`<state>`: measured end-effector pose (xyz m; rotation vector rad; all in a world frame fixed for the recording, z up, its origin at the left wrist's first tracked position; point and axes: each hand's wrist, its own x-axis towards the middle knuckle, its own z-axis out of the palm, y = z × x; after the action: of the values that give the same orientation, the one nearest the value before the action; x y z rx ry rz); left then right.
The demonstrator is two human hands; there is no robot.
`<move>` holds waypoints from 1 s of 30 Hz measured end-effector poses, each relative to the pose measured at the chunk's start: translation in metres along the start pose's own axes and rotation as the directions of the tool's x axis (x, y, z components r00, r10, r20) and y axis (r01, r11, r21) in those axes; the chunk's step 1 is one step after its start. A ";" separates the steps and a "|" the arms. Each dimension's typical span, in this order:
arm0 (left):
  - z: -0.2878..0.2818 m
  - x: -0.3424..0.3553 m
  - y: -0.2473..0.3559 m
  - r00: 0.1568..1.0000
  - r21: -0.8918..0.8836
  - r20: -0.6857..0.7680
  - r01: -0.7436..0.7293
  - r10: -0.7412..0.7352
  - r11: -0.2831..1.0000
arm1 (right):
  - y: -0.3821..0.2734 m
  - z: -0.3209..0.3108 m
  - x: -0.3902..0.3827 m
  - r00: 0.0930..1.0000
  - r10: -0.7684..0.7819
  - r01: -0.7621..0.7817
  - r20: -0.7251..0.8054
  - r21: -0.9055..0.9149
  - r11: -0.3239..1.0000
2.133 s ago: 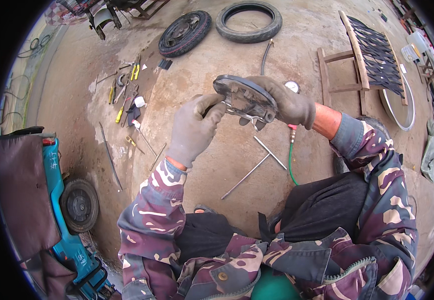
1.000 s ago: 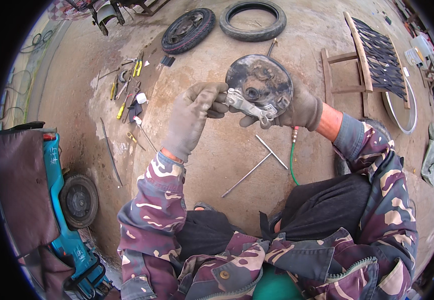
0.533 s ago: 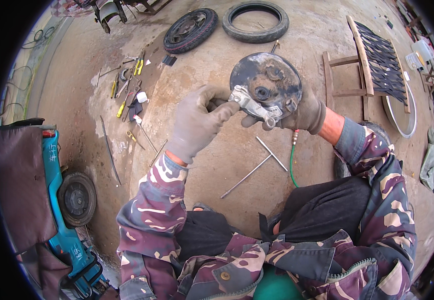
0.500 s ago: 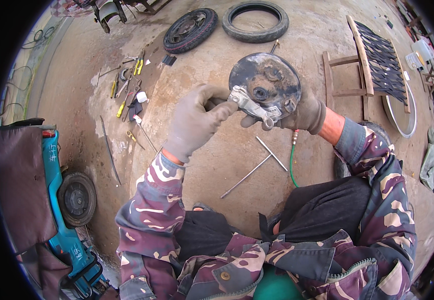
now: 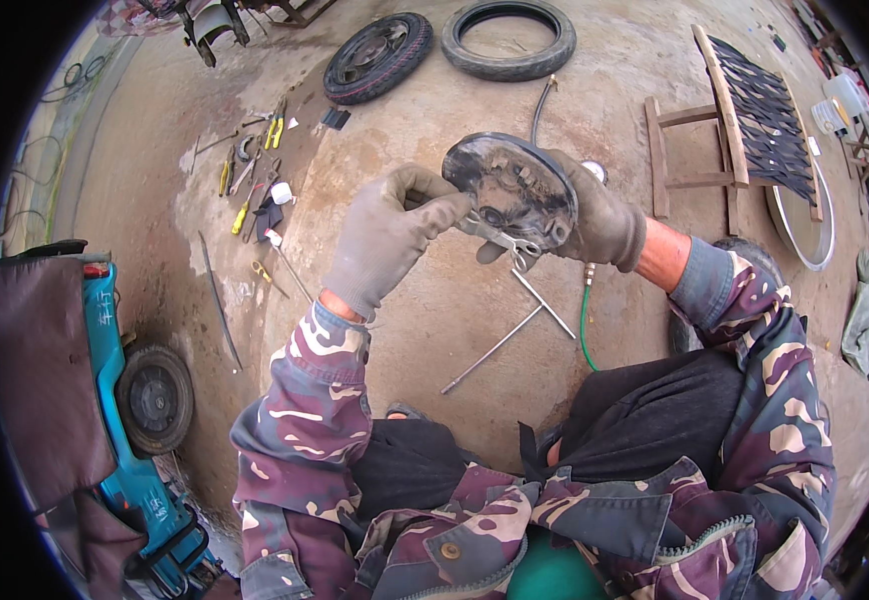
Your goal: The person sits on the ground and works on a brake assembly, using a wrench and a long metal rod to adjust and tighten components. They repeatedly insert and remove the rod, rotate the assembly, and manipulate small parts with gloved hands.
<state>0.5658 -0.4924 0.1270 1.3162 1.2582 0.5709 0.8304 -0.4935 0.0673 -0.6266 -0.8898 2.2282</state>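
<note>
A round black drum-brake plate (image 5: 511, 180), its face dusty and brown, is held up in front of me, tilted. My right hand (image 5: 607, 222), in a grey work glove, grips it by its right edge, with a fingertip showing under the rim. Along the plate's lower edge runs a silvery brake arm (image 5: 498, 236) with a looped end. My left hand (image 5: 380, 240), gloved too, pinches the arm's left end between thumb and fingers. Those fingers hide whatever small part may be there.
Below lies a T-handle wrench (image 5: 515, 335) beside a green air hose (image 5: 585, 325). Pliers (image 5: 277, 125) and other tools are scattered at left. Farther off are a wheel (image 5: 380, 58) and a bare tyre (image 5: 510, 65). A wooden stool (image 5: 730, 125) stands right, a blue vehicle (image 5: 115, 400) left.
My right hand has tipped the brake plate so its face shows more edge-on, and shifted it slightly left and down. The left hand keeps its pinch at the brake arm's end.
</note>
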 end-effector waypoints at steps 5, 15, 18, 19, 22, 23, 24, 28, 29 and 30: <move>-0.001 -0.001 0.001 0.994 0.042 0.030 -0.103 0.101 0.994 | -0.005 -0.003 0.000 0.997 0.078 -0.078 0.013 -0.040 0.996; 0.008 -0.001 0.005 0.990 0.185 -0.018 -0.135 0.140 0.974 | 0.001 -0.012 -0.001 0.989 0.103 -0.116 0.102 0.125 0.985; 0.008 -0.001 0.002 0.994 0.255 0.004 -0.108 0.111 0.961 | 0.006 -0.011 -0.001 0.994 0.098 -0.104 0.049 0.154 0.983; 0.008 -0.001 0.001 0.998 0.284 0.001 -0.057 0.059 0.957 | 0.007 -0.011 0.000 0.993 0.110 -0.113 0.030 0.177 0.978; 0.010 0.000 -0.004 0.998 0.260 -0.049 -0.021 0.035 0.965 | 0.007 -0.009 0.000 0.992 0.126 -0.127 0.014 0.132 0.983; 0.012 0.000 -0.006 0.998 0.228 -0.048 -0.027 0.039 0.973 | 0.005 -0.009 0.000 0.992 0.128 -0.128 0.014 0.098 0.987; 0.014 0.001 -0.008 0.995 0.175 -0.048 -0.082 0.091 0.981 | 0.001 -0.009 -0.001 0.989 0.145 -0.146 0.006 0.062 0.987; 0.018 0.010 -0.015 0.984 0.140 -0.050 -0.163 0.171 0.977 | -0.008 -0.007 -0.005 0.985 0.167 -0.166 -0.045 0.012 0.986; 0.018 0.013 -0.016 0.983 0.111 -0.034 -0.176 0.181 0.978 | -0.009 -0.006 -0.006 0.983 0.173 -0.171 -0.054 0.035 0.985; 0.017 0.016 -0.017 0.992 0.090 -0.022 -0.123 0.125 0.988 | -0.010 -0.005 -0.006 0.981 0.173 -0.172 -0.085 0.026 0.985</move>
<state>0.5809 -0.4888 0.1025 1.4732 1.2421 0.6283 0.8418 -0.4901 0.0725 -0.8131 -0.7963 2.3397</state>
